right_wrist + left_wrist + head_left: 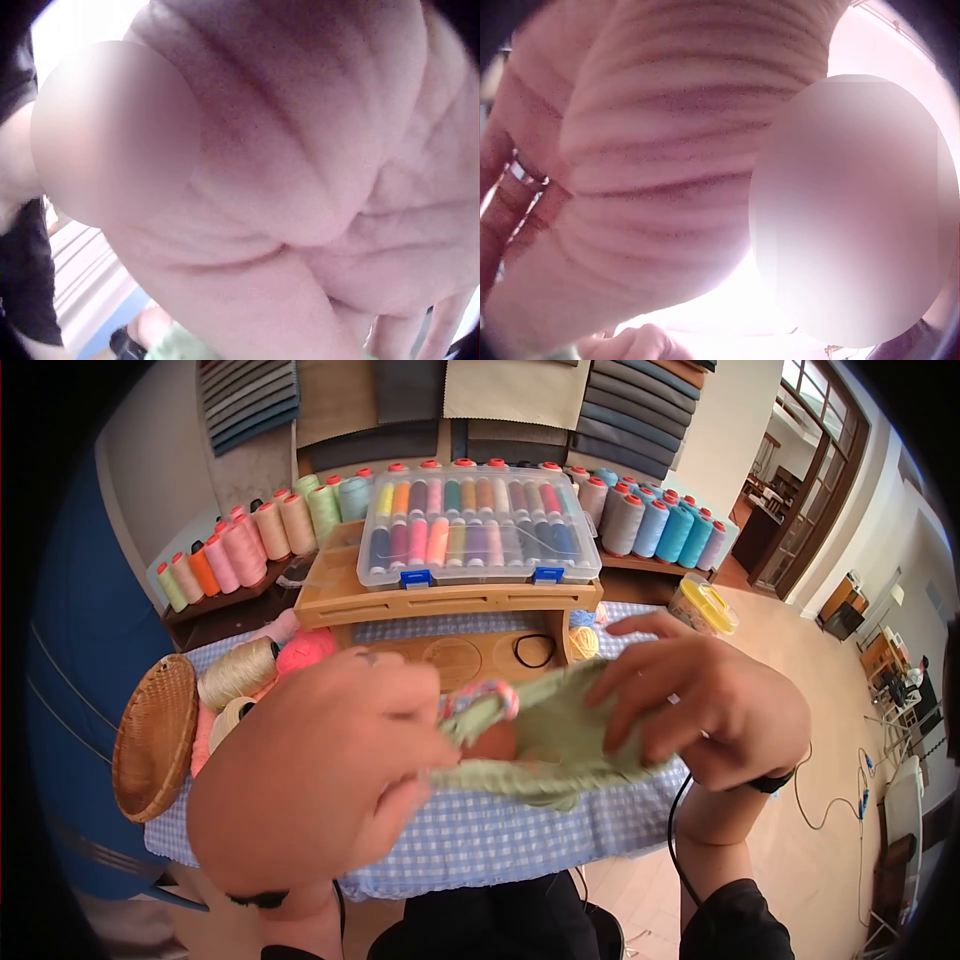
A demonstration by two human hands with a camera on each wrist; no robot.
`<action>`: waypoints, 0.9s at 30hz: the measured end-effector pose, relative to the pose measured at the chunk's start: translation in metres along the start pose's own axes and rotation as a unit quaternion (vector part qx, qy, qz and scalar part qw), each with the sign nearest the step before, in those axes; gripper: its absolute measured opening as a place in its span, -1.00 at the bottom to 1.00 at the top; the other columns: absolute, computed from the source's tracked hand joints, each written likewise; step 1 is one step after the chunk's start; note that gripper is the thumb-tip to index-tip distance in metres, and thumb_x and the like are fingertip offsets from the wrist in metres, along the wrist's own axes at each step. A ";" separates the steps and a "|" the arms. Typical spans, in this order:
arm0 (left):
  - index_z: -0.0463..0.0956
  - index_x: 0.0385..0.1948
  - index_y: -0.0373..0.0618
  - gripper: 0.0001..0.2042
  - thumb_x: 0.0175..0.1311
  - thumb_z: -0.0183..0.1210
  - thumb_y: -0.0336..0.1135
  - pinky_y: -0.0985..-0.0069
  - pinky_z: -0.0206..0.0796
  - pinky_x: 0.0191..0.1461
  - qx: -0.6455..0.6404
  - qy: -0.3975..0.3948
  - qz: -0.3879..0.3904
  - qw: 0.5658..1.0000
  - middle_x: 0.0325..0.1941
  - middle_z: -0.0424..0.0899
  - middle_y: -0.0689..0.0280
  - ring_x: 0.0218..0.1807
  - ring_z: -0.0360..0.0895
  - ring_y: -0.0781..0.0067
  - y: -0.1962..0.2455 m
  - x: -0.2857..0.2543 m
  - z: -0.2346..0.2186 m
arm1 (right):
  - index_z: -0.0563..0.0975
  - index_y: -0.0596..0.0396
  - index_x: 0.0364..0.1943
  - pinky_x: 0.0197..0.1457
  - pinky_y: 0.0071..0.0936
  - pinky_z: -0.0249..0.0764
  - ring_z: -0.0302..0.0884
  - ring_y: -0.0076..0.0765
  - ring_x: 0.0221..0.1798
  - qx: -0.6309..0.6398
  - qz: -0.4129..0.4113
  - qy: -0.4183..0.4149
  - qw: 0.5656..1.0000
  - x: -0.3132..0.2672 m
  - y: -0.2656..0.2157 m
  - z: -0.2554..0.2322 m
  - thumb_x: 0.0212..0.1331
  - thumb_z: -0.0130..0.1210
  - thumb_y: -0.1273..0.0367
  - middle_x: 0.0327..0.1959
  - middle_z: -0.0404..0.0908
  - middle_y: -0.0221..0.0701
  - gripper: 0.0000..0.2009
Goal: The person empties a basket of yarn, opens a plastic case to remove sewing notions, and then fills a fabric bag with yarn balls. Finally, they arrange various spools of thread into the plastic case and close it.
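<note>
A light green cloth (560, 725) with a puckered edge is stretched between my two hands above the table. My left hand (310, 760) pinches its left end between thumb and fingers. At the other end my right hand (715, 705) grips the edge, fingers bent over the cloth. A loop of pink, white and blue cord (497, 695) shows at the cloth's upper left, near my left fingertips. In the right wrist view, only a bit of the green cloth (180, 346) shows below the palm. The left wrist view is mostly filled by the palm (667, 165).
A blue checked tablecloth (480, 845) lies beneath. Behind stands a wooden shelf (450, 600) bearing a clear case of thread spools (480, 530). A wicker basket (155, 740) and yarn balls (240, 672) are at left, a yellow-lidded tub (703, 607) at right. Thread cones (625, 525) line the back.
</note>
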State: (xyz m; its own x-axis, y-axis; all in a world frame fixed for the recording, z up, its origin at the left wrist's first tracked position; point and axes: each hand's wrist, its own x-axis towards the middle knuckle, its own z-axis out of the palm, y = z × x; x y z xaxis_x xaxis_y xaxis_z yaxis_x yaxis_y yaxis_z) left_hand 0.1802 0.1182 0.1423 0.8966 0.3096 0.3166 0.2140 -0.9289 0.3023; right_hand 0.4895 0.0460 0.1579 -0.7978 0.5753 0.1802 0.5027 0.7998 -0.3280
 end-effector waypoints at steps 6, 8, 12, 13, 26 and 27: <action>0.63 -0.55 -0.14 -0.83 -0.27 0.40 -0.44 0.12 0.30 -0.11 -0.052 -0.043 0.135 0.989 -0.33 0.53 0.32 -0.18 0.47 0.15 0.024 -0.002 -0.004 | 0.60 -0.03 -0.58 0.47 0.25 0.07 0.68 -0.12 0.01 0.053 -0.067 -0.049 0.995 -0.007 -0.011 0.002 -0.01 0.14 0.49 -0.29 0.72 -0.49 -0.90; 0.62 -0.56 -0.17 -0.83 -0.25 0.40 -0.42 0.11 0.31 -0.07 -0.077 -0.035 0.174 0.981 -0.31 0.55 0.31 -0.14 0.48 0.13 0.026 0.007 0.006 | 0.53 0.09 -0.52 0.40 0.26 0.18 0.58 -0.09 -0.15 0.070 -0.074 -0.063 0.993 -0.007 -0.017 0.012 -0.30 0.32 0.48 -0.47 0.52 -0.43 -0.81; 0.59 -0.51 -0.24 -0.89 -0.05 0.34 -0.47 0.12 0.39 0.12 -0.221 -0.102 0.264 0.933 -0.27 0.59 0.29 -0.11 0.57 0.16 0.017 0.015 0.021 | 0.52 0.07 -0.47 0.39 0.17 0.26 0.54 -0.12 -0.22 0.075 -0.030 -0.134 0.988 -0.012 -0.033 0.006 -0.37 0.32 0.45 -0.52 0.42 -0.39 -0.74; 0.59 -0.49 -0.24 -0.92 0.00 0.31 -0.48 0.13 0.40 0.15 -0.261 -0.151 0.329 0.895 -0.28 0.59 0.29 -0.13 0.60 0.21 0.012 0.020 0.023 | 0.52 0.07 -0.47 0.39 0.17 0.26 0.54 -0.12 -0.22 0.077 -0.028 -0.135 0.988 -0.014 -0.033 0.007 -0.37 0.32 0.45 -0.52 0.42 -0.39 -0.74; 0.59 -0.56 -0.17 -0.93 -0.11 0.27 -0.47 -0.21 0.03 0.50 0.042 0.088 0.039 0.994 -0.16 0.71 0.19 -0.05 0.67 0.03 -0.001 0.021 0.007 | 0.52 0.15 -0.59 0.31 -0.04 0.34 0.70 -0.01 -0.02 -0.003 0.028 0.166 0.986 -0.013 0.015 -0.004 -0.33 -0.17 0.62 -0.39 0.71 -0.31 -0.78; 0.59 -0.56 -0.17 -0.93 -0.11 0.27 -0.47 -0.21 0.03 0.50 0.043 0.088 0.043 0.994 -0.16 0.71 0.19 -0.05 0.67 0.03 0.001 0.020 0.009 | 0.55 0.18 -0.53 0.20 -0.13 0.47 0.69 -0.02 -0.01 0.028 0.004 0.161 0.987 -0.010 0.019 -0.005 -0.24 -0.15 0.65 -0.37 0.72 -0.33 -0.77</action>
State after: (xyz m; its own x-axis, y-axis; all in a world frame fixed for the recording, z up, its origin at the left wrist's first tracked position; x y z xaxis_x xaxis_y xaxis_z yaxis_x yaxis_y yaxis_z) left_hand 0.2022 0.1214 0.1410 0.8332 0.2528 0.4919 0.1799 -0.9649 0.1913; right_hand 0.5093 0.0564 0.1546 -0.6429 0.6128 0.4596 0.4811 0.7899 -0.3802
